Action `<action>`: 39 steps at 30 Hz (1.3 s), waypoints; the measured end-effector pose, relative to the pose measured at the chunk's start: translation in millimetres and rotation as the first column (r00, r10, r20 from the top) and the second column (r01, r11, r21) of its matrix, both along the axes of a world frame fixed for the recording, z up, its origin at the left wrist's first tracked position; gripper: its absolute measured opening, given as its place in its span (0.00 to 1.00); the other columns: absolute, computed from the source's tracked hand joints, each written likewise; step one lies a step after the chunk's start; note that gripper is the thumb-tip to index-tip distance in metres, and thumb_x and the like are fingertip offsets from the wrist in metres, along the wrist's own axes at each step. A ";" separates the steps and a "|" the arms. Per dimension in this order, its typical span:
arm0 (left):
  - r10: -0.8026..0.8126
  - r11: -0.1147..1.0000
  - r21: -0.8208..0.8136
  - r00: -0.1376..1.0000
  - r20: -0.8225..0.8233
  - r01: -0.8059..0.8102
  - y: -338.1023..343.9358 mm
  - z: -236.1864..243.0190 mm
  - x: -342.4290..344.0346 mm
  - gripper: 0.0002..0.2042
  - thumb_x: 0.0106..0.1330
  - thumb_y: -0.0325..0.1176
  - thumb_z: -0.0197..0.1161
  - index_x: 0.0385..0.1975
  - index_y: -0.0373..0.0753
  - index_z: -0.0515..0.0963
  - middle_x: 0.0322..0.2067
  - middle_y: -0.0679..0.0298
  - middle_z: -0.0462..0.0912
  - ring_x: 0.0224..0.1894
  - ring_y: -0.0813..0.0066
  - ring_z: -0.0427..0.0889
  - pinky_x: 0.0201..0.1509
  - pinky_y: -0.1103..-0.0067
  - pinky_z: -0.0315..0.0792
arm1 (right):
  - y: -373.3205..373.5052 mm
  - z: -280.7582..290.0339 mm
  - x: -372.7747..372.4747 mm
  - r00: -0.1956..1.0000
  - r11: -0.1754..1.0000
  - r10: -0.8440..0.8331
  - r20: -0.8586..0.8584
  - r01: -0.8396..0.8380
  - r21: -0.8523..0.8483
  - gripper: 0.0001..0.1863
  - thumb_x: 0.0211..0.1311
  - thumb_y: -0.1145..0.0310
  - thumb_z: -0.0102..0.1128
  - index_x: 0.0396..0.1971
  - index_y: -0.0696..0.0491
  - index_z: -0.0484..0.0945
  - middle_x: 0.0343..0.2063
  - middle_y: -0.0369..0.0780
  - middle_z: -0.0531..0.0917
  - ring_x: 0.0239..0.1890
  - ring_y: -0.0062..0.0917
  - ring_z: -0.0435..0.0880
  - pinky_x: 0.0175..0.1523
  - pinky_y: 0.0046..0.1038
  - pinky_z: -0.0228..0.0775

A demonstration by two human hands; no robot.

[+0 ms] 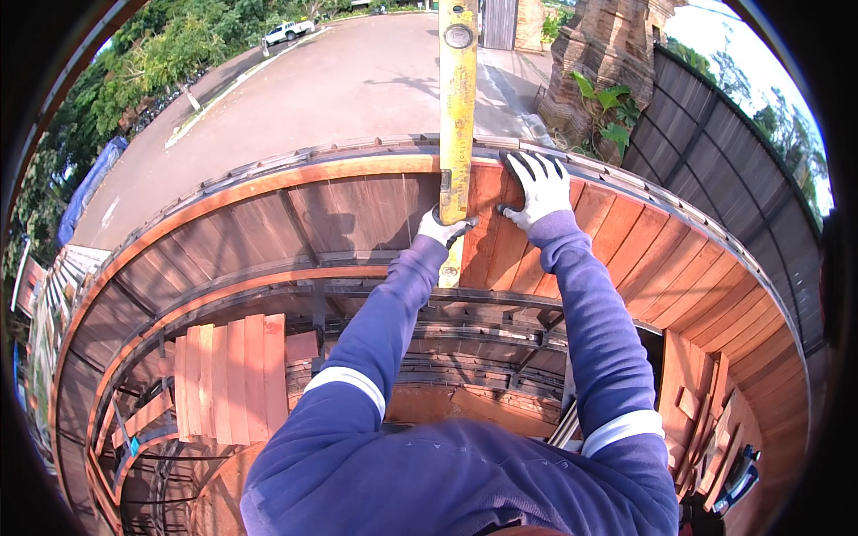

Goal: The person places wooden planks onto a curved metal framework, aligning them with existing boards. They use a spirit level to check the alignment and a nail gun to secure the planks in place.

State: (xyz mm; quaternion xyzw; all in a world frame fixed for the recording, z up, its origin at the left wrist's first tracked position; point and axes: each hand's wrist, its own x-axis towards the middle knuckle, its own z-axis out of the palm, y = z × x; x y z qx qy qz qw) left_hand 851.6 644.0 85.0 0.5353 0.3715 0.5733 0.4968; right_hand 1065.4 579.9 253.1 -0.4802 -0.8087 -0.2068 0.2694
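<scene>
A long yellow spirit level lies across the curved wooden wall, from its inner edge out past the outer rim. My left hand, in a white work glove, grips the level near its inner end, thumb over the face; its other fingers are partly hidden. To the right, my right hand, gloved in white with dark fingertips, has its fingers spread. It rests on the reddish-brown planks by the outer rim, apart from the level. The planks are laid side by side along the curve.
Darker boards line the curve left of the level. A platform of short planks sits lower left, and loose wood pieces lie lower right beside a blue-handled tool. Beyond stand a brick pillar and a dark fence.
</scene>
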 end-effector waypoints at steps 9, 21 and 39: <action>0.016 0.997 -0.079 0.996 0.087 -0.009 -17.3 21.0 6.0 0.18 0.53 0.19 0.72 0.44 0.32 0.75 0.36 0.61 0.84 0.34 0.75 0.83 0.40 0.82 0.78 | 1.9 -2.3 3.6 0.999 1.000 0.022 0.027 -0.022 0.008 0.48 0.37 0.55 0.76 0.64 0.43 0.65 0.60 0.42 0.70 0.63 0.39 0.66 0.69 0.46 0.52; -0.140 0.983 -0.096 0.972 0.187 0.159 -5.1 -4.0 -2.8 0.21 0.56 0.17 0.68 0.50 0.28 0.71 0.40 0.54 0.82 0.41 0.65 0.85 0.48 0.74 0.81 | 0.1 -1.7 3.9 1.000 1.000 -0.009 0.020 0.010 -0.022 0.47 0.38 0.54 0.75 0.64 0.39 0.66 0.62 0.37 0.69 0.65 0.36 0.63 0.71 0.47 0.47; -0.119 0.987 -0.076 0.956 0.269 0.145 -6.1 -1.6 -3.5 0.19 0.56 0.14 0.64 0.48 0.29 0.71 0.40 0.53 0.82 0.39 0.60 0.86 0.45 0.73 0.82 | 0.2 0.4 0.6 1.000 1.000 -0.006 0.026 0.006 -0.019 0.47 0.38 0.54 0.75 0.64 0.40 0.66 0.62 0.38 0.69 0.65 0.38 0.64 0.71 0.47 0.48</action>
